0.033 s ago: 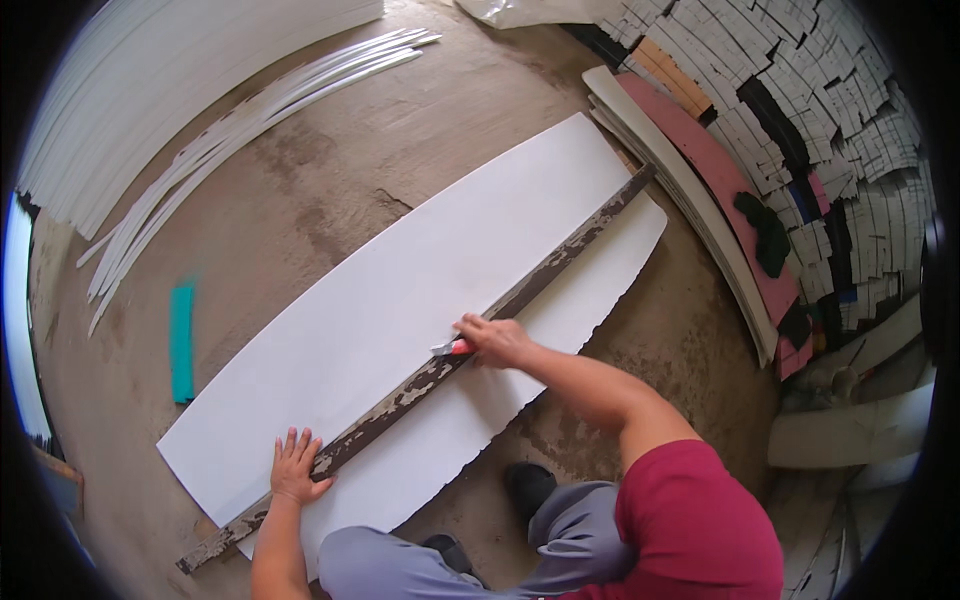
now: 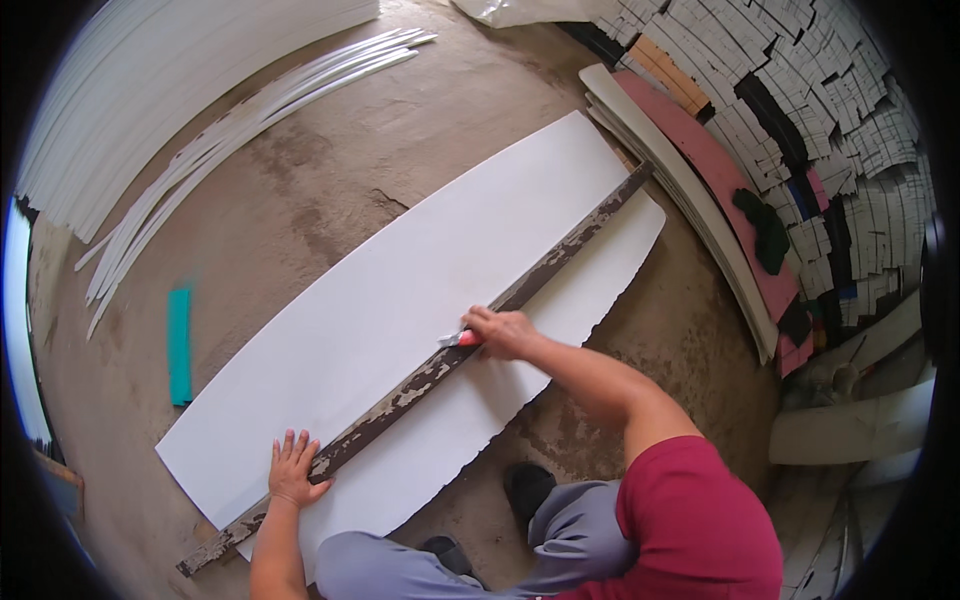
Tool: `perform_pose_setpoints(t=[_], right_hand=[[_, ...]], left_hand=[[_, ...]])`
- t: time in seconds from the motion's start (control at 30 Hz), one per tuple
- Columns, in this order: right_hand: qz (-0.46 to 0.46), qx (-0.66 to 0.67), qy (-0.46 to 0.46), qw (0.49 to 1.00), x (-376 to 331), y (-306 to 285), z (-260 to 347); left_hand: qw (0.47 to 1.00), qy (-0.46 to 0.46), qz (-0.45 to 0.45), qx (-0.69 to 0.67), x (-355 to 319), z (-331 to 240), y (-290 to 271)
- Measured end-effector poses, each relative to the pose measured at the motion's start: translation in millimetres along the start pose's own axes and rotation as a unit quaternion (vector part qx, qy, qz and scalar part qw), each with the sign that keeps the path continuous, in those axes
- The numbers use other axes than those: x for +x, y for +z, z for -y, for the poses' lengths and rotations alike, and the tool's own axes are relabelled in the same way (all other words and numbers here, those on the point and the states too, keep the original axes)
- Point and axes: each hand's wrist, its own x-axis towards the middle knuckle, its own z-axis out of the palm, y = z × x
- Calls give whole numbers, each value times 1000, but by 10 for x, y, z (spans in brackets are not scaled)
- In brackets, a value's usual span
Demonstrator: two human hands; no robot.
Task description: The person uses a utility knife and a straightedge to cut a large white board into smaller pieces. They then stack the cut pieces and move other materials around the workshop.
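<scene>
**A:** Why was your left hand spread flat, low in the frame, left of centre?

**B:** You had the palm pressed down with fingers fanned over the near end of the straightedge, where it crossed the white sheet. That looked like a way to pin the bar so it could not slide while the blade ran along it.

**A:** And your right hand?

**B:** Near the middle of the frame, curled closed around a utility knife with a reddish handle. The grey blade tip pointed toward the left of the picture and sat right against the bar's upper edge, touching the sheet or just above it; the view was too small to say which.

**A:** What did the materials look like?

**B:** The sheet was smooth, matte, long and thin, lying flat on the rough brownish concrete floor, running from lower left to upper right. Its lower edge, right of centre, was ragged. The bar was long, narrow and dark, its pale paint flaking off in patches.

**A:** Anything else around you?

**B:** A fan of thin white strips lay at upper left, a teal bar at the left edge, and stacked curved boards, pale and pink, at upper right.
</scene>
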Motion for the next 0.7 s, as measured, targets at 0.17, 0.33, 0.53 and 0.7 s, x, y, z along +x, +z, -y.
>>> perform_pose_setpoints(t=[0.17,0.33,0.53,0.7], right_hand=[[-27,11,67,997,-148,-141,-604],[-81,74,167,980,-175,-117,-582],[-220,121,346,904,-714,462,-1004],[-189,59,179,964,-517,129,-1011]], left_hand=[[1000,3,-1,-2,71,-43,-161],[1000,-7,-16,5,56,-32,-118],[1000,0,-12,2,134,-51,-110],[1000,-11,-2,-4,94,-52,-140]])
